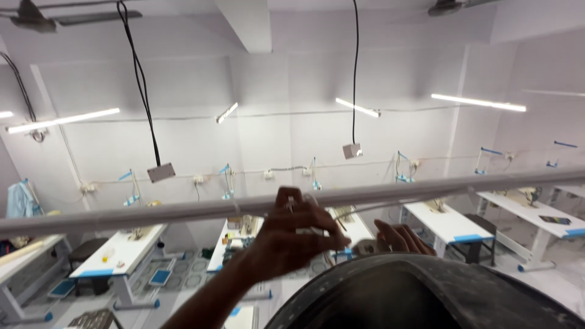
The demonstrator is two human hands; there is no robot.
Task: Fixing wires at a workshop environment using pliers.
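**Both hands up at the overhead tube, workroom below**

Surroundings first. I am looking out across a white workroom with rows of white sewing tables (122, 250), some edged in blue. Lit tube lamps (64, 120) run along the far wall. Two black cables (139, 85) drop from the ceiling, each ending in a small grey box (161, 172). A dark rounded shape (426, 295) fills the lower right of my view and hides whatever lies below the hands; I cannot tell what it is.

The thing in hand: a long pale tube or rail (152, 213) crosses the whole view from left to right, slightly rising towards the right, plain and whitish-grey. It sits just in front of me, between my view and the tables. A thin pale wire (390, 205) runs close under its right half.

My left hand (292, 234) is raised with the fingers curled against the tube near its middle, gripping something small and white there; blur keeps me from telling exactly what. My right hand (396, 237) is just beside it, lower, partly behind the dark shape; fingers bent, but whether they hold anything I cannot tell.
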